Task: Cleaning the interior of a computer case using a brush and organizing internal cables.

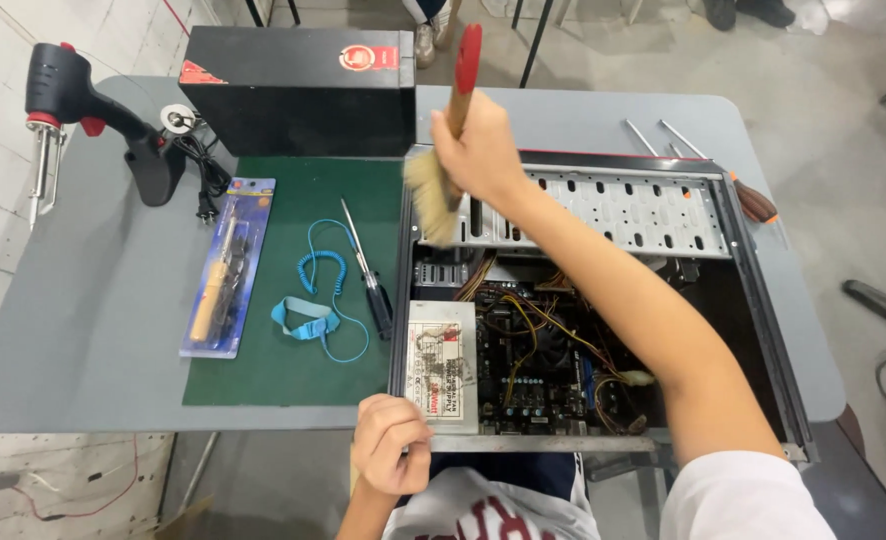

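While the right hand (478,150) grips a wooden-handled brush (441,170) with its bristles down against the perforated metal bay of the open computer case (753,290), the left hand (391,443) rests clenched on the case's near edge, just beside the grey power supply (443,365). Judging from this, the dusting looks only partly done: the brush works the far end, and the motherboard (543,370) with its tangle of wires between the two hands appears not yet reached.
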